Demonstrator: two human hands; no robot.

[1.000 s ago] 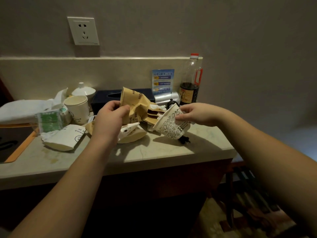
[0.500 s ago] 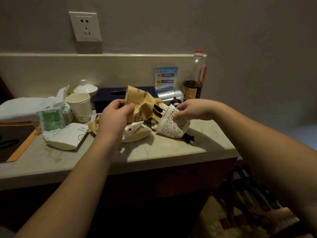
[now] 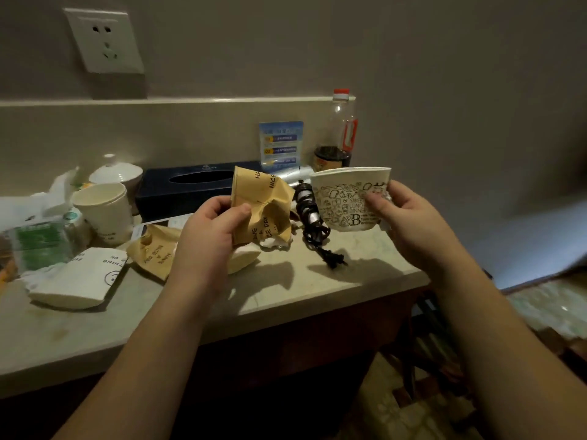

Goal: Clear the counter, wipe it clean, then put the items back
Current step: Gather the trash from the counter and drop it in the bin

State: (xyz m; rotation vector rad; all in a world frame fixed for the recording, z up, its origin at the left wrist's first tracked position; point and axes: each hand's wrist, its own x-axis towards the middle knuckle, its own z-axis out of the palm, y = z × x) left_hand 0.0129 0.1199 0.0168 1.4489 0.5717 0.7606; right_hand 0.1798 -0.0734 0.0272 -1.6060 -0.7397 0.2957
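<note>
Both hands are occupied and raised above the counter (image 3: 365,255): the left hand (image 3: 209,236) grips a crumpled brown paper cup (image 3: 260,208) by its side, thumb across the front, and the right hand (image 3: 409,214) pinches a flattened white printed cup (image 3: 349,198) at its right edge, mouth upward. Judged from the task, each piece of litter is held clear of the surface for removal, one per hand, so the clearing stage is under way and wiping has not begun. Remaining on the counter: a second squashed brown cup (image 3: 155,254) just left of the left wrist, a flattened white cup (image 3: 79,281) near the front left, an upright paper cup (image 3: 103,211), a green-printed packet (image 3: 38,242), a lidded white ceramic cup (image 3: 116,174) behind, a dark tissue box (image 3: 190,185) against the backsplash, a blue notice card (image 3: 281,146) and a bottle of dark liquid (image 3: 338,134) with a red cap. A bundled black power cord (image 3: 313,217) lies between the two hands, its plug resting toward the counter's front edge. Crumpled white paper (image 3: 274,244) lies beneath the brown cup. Obstruction noted: the cord and the remaining cups cover most of the working surface and must likely be lifted off before any cloth can pass. Stains are visible near the front left edge.
</note>
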